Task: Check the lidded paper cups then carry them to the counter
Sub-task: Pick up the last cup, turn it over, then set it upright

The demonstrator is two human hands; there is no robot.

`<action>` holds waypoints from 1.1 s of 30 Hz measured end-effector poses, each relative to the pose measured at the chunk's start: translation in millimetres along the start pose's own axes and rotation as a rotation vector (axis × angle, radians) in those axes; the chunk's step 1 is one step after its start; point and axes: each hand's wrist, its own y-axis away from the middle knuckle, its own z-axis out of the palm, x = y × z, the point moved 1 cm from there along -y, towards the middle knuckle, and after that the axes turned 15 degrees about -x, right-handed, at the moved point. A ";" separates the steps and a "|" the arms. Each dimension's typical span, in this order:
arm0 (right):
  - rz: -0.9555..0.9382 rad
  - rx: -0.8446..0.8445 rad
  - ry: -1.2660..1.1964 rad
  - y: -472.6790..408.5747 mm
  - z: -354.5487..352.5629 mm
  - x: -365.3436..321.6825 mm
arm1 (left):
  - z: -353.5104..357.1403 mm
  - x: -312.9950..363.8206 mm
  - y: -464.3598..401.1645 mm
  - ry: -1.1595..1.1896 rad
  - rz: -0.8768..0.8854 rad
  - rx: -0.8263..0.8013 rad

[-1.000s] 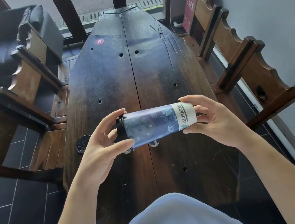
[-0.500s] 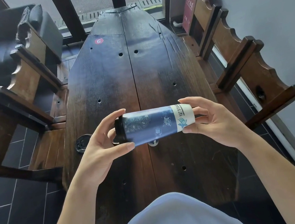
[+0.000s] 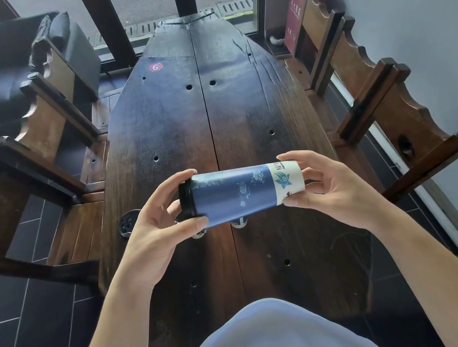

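Both hands are seen mid-frame over the surface point(image 3: 242, 116). One paper cup point(image 3: 237, 194) is held sideways betw. them, clear of the wood: long axis runs left-right, black lid point(image 3: 186, 200) toward the left hand point(image 3: 153, 234), white base end toward the right hand point(image 3: 328, 196). Left fingers and thumb are curled round the lid end; right fingertips are closed on the base end. Each hand is equally near its own end, so uprighting is judged to turn on swinging the lid end up. Under the held cup, two more cups point(image 3: 237, 222) are only glimpsed, mostly hidden; count and lids can't be confirmed. A dark round object point(image 3: 127, 224) at the surface's left edge is partly covered by the left hand, hard to identify.
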 end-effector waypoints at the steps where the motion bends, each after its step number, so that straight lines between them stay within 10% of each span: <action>1: 0.004 -0.001 -0.006 -0.2 0.6 0.1 | -0.2 -0.1 -0.1 0.011 0.003 0.006; 33: -0.030 -0.015 0.009 0.8 2.6 -4.5 | 2.1 -3.1 -1.2 0.011 0.034 -0.020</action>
